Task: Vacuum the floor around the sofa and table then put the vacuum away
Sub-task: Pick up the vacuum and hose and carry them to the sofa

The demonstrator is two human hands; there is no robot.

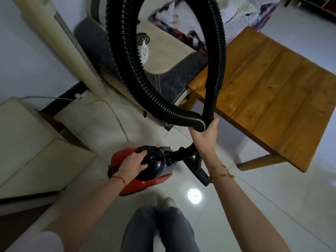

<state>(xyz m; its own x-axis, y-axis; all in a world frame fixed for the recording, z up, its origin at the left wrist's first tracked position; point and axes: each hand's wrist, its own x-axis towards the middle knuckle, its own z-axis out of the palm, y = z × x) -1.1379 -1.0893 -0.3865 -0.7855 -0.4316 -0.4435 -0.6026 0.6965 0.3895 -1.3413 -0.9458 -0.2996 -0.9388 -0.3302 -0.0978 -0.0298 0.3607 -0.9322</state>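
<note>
A red and black canister vacuum (pixel 154 177) hangs just above the white tiled floor in front of my legs. My left hand (pixel 133 165) is closed around its black top handle. The black ribbed hose (pixel 127 57) rises from the vacuum in one big loop in front of the sofa. My right hand (pixel 206 133) grips the hose end together with the smooth black wand where they cross. The wand's lower end (pixel 203 176) pokes out below my right wrist. The grey and beige sofa (pixel 167 51) stands behind the loop, and the wooden table (pixel 272 91) is to its right.
A tall cream tower fan (pixel 61 39) stands left of the sofa, with a white cord (pixel 116 115) trailing over the floor. A cream cabinet (pixel 27 142) fills the left edge. A patterned blanket (pixel 181 20) lies on the sofa. Glossy tiles (pixel 254 206) spread to the right.
</note>
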